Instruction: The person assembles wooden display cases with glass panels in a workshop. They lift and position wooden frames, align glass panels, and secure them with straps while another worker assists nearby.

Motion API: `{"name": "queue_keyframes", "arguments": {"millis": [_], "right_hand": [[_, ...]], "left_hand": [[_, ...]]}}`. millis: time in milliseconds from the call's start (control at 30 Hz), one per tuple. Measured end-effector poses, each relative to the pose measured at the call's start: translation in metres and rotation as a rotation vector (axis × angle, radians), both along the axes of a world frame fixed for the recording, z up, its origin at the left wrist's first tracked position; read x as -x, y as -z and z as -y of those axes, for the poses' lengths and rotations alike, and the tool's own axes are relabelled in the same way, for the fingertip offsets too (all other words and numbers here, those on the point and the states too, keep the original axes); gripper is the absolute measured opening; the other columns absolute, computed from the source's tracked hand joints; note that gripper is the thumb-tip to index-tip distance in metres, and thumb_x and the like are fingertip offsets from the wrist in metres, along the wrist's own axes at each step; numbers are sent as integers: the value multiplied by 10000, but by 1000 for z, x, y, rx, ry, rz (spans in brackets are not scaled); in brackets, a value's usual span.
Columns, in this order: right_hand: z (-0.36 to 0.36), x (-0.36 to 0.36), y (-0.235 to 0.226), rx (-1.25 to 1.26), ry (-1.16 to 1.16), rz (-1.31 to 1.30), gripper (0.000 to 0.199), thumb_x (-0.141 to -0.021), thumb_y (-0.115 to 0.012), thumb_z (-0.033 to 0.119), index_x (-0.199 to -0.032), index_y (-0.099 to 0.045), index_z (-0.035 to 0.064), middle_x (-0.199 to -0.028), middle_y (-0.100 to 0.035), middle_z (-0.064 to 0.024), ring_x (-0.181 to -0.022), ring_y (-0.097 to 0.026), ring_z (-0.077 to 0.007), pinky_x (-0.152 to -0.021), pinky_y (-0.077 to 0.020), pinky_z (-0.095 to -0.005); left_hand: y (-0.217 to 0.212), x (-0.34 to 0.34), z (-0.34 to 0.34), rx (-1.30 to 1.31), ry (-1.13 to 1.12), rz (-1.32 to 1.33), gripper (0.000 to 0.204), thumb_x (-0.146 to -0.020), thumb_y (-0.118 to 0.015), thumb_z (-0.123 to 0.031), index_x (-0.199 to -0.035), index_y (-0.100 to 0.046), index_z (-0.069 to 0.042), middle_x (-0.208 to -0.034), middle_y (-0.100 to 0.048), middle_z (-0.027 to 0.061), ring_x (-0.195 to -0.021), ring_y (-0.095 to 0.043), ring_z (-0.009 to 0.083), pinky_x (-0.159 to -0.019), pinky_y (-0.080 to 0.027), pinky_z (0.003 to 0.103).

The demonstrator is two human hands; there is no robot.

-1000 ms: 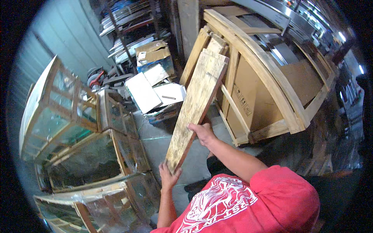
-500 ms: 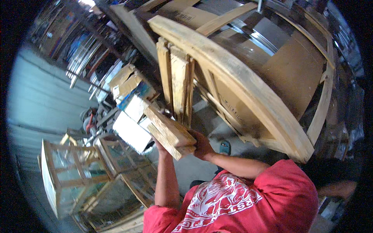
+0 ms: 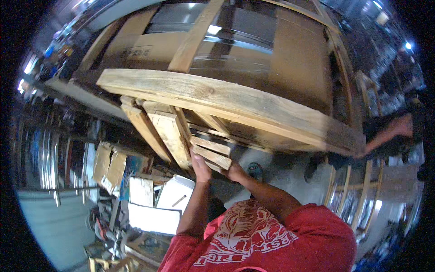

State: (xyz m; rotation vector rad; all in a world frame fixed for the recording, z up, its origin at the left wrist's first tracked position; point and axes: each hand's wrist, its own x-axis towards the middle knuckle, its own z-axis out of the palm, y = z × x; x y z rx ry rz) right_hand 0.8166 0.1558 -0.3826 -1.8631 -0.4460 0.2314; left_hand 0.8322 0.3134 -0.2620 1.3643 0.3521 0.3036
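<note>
Between my hands is a small stack of short wooden boards (image 3: 213, 156), their cut ends facing me. My left hand (image 3: 201, 170) grips the stack's left side, its thumb along the wood. Around the lower right corner my right hand (image 3: 234, 173) is closed, with most of its fingers hidden behind the wood. Just beyond the stack, several longer planks (image 3: 165, 129) lean against a large wooden crate, under its thick top beam (image 3: 213, 93). The stack's far end is close to these planks; I cannot tell whether they touch.
Cardboard sheets (image 3: 301, 59) lie inside the crate frame. At the left are a torn cardboard box (image 3: 108, 165) and white panels (image 3: 154, 219). Another person's arm (image 3: 394, 131) shows at the right, near slatted wooden frames (image 3: 358, 186).
The view has swung to the right, bringing another person's arm further into view. My hands have carried the board stack closer to the crate, and its cut ends have turned.
</note>
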Motion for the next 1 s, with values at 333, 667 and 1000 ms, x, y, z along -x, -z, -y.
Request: {"name": "queue_keyframes", "arguments": {"millis": [333,667,1000], "right_hand": [[-40,-96,3,526,171,-600,782,-656,-782,548,-1158,-615,-27,-1144,-638,-237,-1058,-620,-372,-906,-498,-413],[-58,-95,-64,625,210,-611,1031,-572,-735,758,-1064,-620,-141,-1109,-630,-304,-1034,-630,-399,-892,-506,-437],[-12,-13,23,438,259,-154,892,-699,-768,533,-1332,-465,-18,-1298,-539,-265,-1193,-540,-381,-986,-451,-451]], "left_hand": [[-5,-59,-52,-113,195,-46,807,-997,-459,-465,-1470,-162,118,-1513,-272,257,-1380,-311,308,-1136,-233,375],[-28,-71,-49,-286,197,-133,818,-991,-381,-553,-1446,-254,114,-1509,-260,295,-1406,-260,360,-1153,-192,392],[-12,-38,-66,-376,187,-96,672,-1005,-478,-400,-1452,-289,64,-1477,-344,239,-1345,-352,334,-1132,-246,397]]}}
